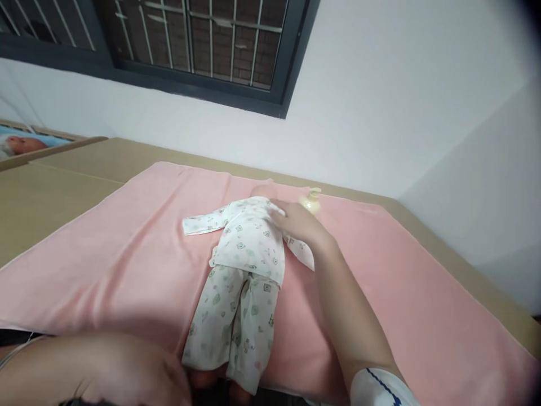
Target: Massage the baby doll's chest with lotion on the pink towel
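1. Right hand (298, 220): right of centre, resting on the shoulder of a baby doll (247, 268). Thumb and fingers are parted, with white fabric visible between them; whether they pinch it cannot be told.
2. Left hand (135, 369): lower left of the frame, blurred, near the doll's feet. Fingers appear curled; grip cannot be told.
3. Doll: lies lengthwise from the centre to the lower centre of the frame, dressed in a white printed shirt (249, 239) and matching trousers (253, 316). One sleeve extends left; the other slants down behind the right forearm.
4. Pale yellow pump bottle (310, 202): just beyond the right hand, on a pink cloth (139, 242), which also underlies the doll.
5. Wooden tabletop (54, 197): exposed at left, beneath the cloth.
6. Second doll (27, 145): left edge, upper half, partly visible against blue lining.
7. Barred window (203, 42): top of frame, set in a white wall (372, 96).
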Demonstrator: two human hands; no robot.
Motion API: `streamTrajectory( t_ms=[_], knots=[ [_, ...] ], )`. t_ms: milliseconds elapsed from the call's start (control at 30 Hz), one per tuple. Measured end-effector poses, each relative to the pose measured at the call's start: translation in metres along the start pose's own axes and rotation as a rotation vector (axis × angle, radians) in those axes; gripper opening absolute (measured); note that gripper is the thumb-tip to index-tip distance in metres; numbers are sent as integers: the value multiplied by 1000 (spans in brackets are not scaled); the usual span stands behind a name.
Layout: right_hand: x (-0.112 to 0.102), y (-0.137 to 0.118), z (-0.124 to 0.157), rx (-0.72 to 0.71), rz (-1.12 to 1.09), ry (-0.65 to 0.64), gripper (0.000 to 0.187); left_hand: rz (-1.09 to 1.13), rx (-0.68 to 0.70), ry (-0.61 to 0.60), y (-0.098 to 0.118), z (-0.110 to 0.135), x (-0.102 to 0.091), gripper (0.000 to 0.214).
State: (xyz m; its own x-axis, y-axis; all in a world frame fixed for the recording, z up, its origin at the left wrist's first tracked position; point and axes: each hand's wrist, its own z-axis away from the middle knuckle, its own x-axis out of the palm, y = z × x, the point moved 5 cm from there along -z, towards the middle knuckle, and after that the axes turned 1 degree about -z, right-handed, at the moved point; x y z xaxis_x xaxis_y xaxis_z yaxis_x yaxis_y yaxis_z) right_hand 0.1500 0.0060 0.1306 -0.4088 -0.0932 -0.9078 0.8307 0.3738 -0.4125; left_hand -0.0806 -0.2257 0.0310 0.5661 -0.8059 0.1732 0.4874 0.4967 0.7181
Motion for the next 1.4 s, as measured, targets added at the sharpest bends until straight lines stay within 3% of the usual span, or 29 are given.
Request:
streamTrajectory(
  t_ms=[67, 133, 233, 300, 433, 633, 767, 867, 1133, 1400],
  knots=[
    [-27, 14, 4, 37, -71, 220, 50, 90, -27, -56, 34, -5, -10, 39],
    [-50, 33, 8, 69, -116, 406, 51, 122, 104, -102, 82, -13, -20, 43],
    [-75, 66, 13, 167, -176, 584, 52, 91, 419, 29, 158, -35, -47, 38],
    [-85, 85, 16, 234, -191, 644, 53, 187, 518, 84, 199, -60, -65, 36],
    [-79, 101, 12, 255, -169, 557, 57, 545, 610, 264, 259, -114, -98, 62],
    [-55, 99, -5, 120, -132, 422, 57, 887, 707, 290, 311, -163, -116, 78],
    [-44, 102, -12, 98, -58, 372, 56, 940, 721, 205, 323, -173, -115, 81],
    [-41, 102, -14, 114, 24, 338, 57, 948, 727, 159, 319, -170, -109, 76],
    [-39, 77, -12, 227, 332, 392, 49, 946, 670, 144, 269, -127, -95, 70],
    [-21, 45, -33, 462, 503, 416, 46, 1022, 757, 167, 236, -74, -114, 63]
  ],
)
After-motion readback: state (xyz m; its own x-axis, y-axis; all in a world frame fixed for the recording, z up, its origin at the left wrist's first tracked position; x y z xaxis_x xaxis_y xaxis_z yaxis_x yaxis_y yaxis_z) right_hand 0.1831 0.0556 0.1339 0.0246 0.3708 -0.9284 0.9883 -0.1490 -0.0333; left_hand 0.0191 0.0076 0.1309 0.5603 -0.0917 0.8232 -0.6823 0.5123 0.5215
